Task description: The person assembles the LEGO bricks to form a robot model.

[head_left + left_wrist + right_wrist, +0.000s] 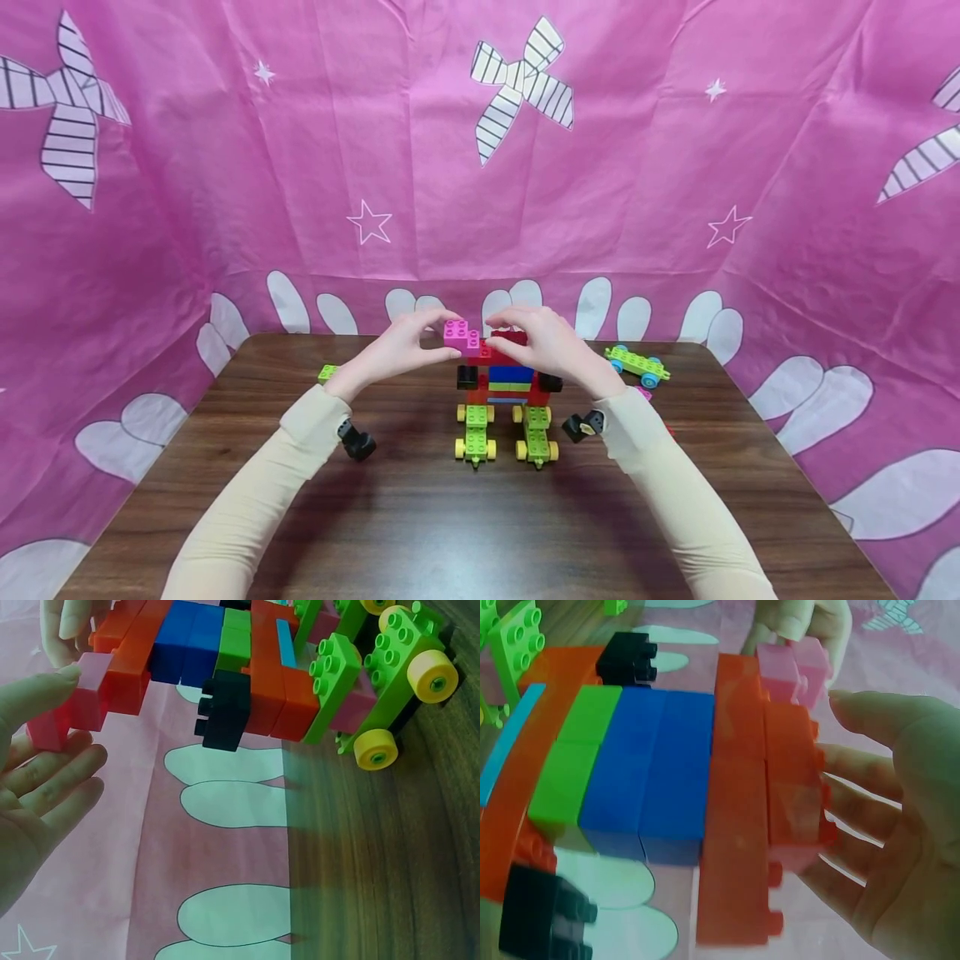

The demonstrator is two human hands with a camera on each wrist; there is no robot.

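Note:
A brick figure stands in the middle of the table, with red bricks (739, 802) across its top and blue bricks (656, 772) below. At its upper left, my left hand (408, 340) pinches stepped pink bricks (455, 336) between thumb and fingers. These sit right at the end of the red row. My right hand (543, 337) curls round the topmost red brick (791, 772), thumb in front and fingers partly hidden behind it. Black bricks (467, 377) stick out at the figure's sides. Green wheeled bases (476, 433) with yellow wheels carry it.
At the back right stands a green car base (637, 363) with blue wheels. A green brick (327, 372) lies left of the figure, near my left wrist. Pink and red pieces show partly behind my right sleeve (637, 433). Pink patterned cloth (480, 225) hangs behind the wooden table (420, 533).

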